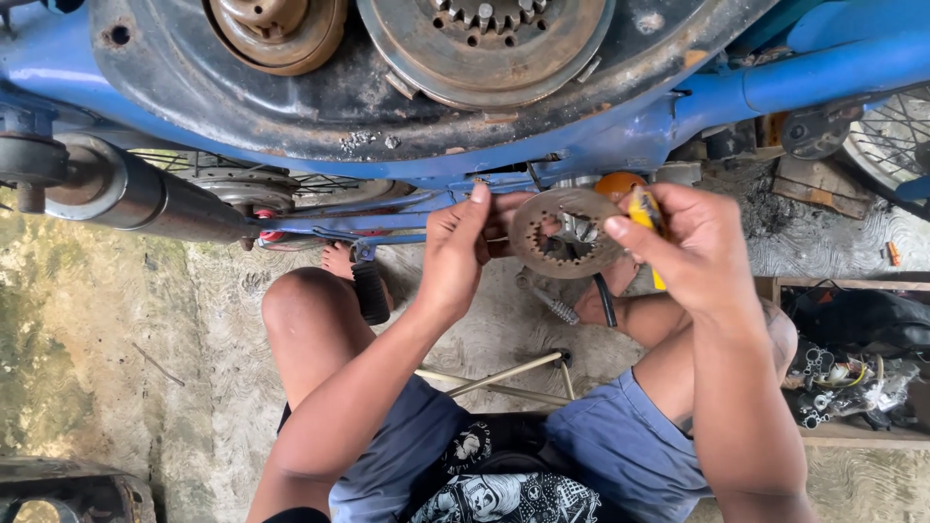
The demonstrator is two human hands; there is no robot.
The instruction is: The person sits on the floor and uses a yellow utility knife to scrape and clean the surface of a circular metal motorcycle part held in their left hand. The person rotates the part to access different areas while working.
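Holding a toothed metal disc (565, 232), your left hand (455, 254) pinches its edge, fingers together. Your right hand (693, 247) grips what looks like a yellow-handled tool (643, 215), fingers clamped around it, under the blue motorcycle (620, 140).

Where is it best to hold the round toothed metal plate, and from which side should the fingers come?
Grip the toothed plate at its plain outer rim, from the left and right edges. It is a thin flat ring whose teeth line the inner hole, so the rim is the smooth part. The left hand and right hand already pinch it there.
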